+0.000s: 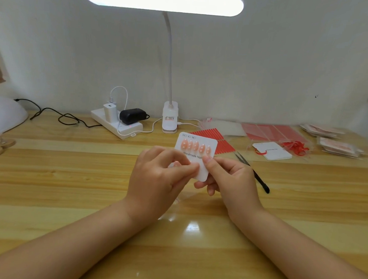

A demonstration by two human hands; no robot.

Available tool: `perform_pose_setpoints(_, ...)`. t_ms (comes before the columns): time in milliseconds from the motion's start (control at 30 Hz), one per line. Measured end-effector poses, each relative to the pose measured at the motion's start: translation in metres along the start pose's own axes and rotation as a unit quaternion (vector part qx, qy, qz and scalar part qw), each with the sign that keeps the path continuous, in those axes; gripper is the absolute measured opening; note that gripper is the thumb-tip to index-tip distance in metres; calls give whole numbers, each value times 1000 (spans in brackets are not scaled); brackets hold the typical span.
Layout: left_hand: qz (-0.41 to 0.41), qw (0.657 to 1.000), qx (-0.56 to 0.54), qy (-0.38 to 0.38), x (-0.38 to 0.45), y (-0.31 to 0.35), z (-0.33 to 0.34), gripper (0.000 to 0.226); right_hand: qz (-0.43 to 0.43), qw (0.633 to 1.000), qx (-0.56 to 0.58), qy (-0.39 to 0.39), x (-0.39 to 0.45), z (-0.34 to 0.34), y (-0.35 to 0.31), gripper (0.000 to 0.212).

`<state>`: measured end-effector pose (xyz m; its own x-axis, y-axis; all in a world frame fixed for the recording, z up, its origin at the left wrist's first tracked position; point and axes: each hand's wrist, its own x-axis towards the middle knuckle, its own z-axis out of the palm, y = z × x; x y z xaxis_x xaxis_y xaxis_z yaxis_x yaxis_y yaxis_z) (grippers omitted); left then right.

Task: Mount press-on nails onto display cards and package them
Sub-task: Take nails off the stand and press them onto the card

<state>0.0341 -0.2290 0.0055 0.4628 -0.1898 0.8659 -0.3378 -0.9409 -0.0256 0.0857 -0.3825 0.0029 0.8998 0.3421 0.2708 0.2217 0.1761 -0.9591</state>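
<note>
- Head view: the left hand (158,176) and the right hand (228,181) hold one white display card (205,162) between them, lifted above the wooden table (67,174) near its middle.
- The left hand's thumb and curled fingers pinch the card's lower left part; something small and pink shows at its fingertips, too hidden to name.
- The right hand pinches the card's lower right edge, thumb on the face just under the print, the other fingers curled behind.
- The card tilts a little to the right and faces the camera; five pink press-on nails (195,146) sit in a row across its upper half, with the words "Handmade Nails" partly covered by the right thumb.
- A clear plastic sleeve (173,212) lies flat on the table below the hands, catching the lamp's glare.
- Black tweezers (252,172) lie on the table just to the right of the right hand, tips pointing away.
- Behind the card lie red adhesive strips (224,145); further right is a second white card (273,151) with a red ribbon, then more red sheets (273,132).
- Stacks of bagged cards (335,145) sit at the far right edge.
- A clip-on desk lamp (170,116) stands at the back centre, its lit bar overhead.
- A white power strip (116,123) with two chargers lies left of the lamp's base.
</note>
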Motion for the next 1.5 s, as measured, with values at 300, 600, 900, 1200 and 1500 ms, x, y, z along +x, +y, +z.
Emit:
perform_pose_setpoints(300, -61, 996, -57, -4, 0, 0, 1, 29, 20, 999, 24, 27, 4, -2, 0, 19)
perform_pose_setpoints(600, -11, 1000, 0, 0, 0, -1, 2, 20, 12, 1000, -1, 8, 3, -1, 3, 18)
perform_pose_setpoints(900, -42, 999, -9, 2, 1, -1, 1, 21, 10, 1000, -9, 0, 2, -1, 4, 19)
perform_pose_setpoints(1200, -13, 1000, -3, 10, 0, -3, 2, 20, 11, 1000, -3, -5, 2, 0, 2, 19)
perform_pose_setpoints(1500, 6, 1000, -17, -14, -3, -10, 4, 15, 13, 1000, 1, 0, 3, -1, 2, 18)
